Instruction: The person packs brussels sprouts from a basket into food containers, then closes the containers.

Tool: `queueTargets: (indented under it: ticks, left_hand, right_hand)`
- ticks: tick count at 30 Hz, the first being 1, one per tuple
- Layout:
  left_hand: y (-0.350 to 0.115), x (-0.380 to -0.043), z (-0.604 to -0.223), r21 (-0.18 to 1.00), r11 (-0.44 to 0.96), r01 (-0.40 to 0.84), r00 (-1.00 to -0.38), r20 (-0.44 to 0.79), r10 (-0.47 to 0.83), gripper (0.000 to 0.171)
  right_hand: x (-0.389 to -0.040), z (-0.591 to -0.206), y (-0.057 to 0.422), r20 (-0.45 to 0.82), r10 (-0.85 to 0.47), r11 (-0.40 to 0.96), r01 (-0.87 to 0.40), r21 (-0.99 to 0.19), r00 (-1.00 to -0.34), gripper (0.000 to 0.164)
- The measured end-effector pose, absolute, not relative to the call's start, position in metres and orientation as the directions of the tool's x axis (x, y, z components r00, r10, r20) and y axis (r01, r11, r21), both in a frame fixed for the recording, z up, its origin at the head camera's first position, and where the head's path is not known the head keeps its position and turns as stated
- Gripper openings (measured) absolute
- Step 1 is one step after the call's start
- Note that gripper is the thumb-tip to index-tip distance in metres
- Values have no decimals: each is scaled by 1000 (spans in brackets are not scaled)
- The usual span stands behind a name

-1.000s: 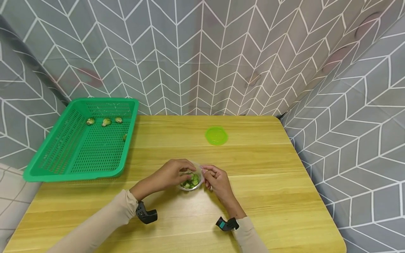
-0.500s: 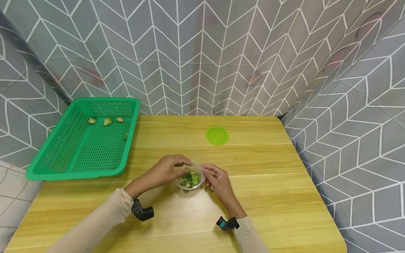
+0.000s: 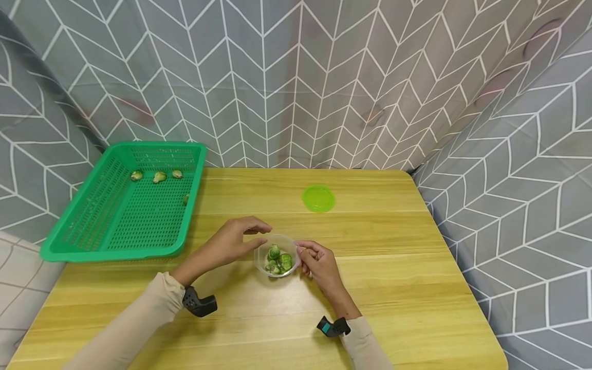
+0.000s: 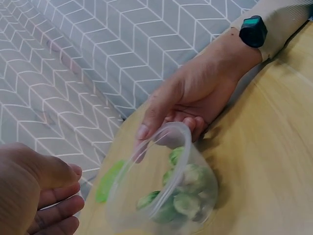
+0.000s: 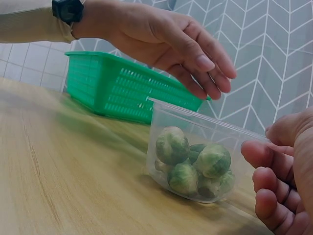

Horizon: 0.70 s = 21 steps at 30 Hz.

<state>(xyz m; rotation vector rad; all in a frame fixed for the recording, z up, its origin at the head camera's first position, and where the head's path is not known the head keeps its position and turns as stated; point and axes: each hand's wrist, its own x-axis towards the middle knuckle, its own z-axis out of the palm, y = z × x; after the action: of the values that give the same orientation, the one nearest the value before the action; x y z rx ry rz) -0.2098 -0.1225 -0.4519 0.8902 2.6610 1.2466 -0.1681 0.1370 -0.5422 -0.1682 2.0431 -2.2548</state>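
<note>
A clear plastic tub (image 3: 261, 263) stands on the table with several Brussels sprouts (image 5: 184, 178) inside. My right hand (image 3: 320, 264) pinches the tub's rim at its right side, thumb over the edge and fingers beneath. Just left of the tub and above rim height, my left hand (image 3: 233, 240) holds nothing, its fingers loosely bent and the thumb apart. In the right wrist view the left hand (image 5: 171, 49) hovers over the tub's far side.
A green perforated basket (image 3: 134, 253) sits at the table's left, with several Brussels sprouts (image 3: 159, 177) in it. A flat green lid (image 3: 318, 198) lies toward the back of the wooden table (image 3: 398, 288). Patterned curtains (image 3: 296, 77) hang behind and to the right.
My left hand has drawn back out of the tub to the left, uncovering the sprouts and leaving one on top. The right hand keeps its grip on the rim.
</note>
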Motion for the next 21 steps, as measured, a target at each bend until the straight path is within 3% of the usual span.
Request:
queueTargets:
  ticks: [21]
  left_hand:
    - [-175, -217, -426, 738, 556, 382, -904, 173, 392, 25]
  right_hand:
    - [-168, -542, 137, 16, -136, -79, -5, -997, -991, 32]
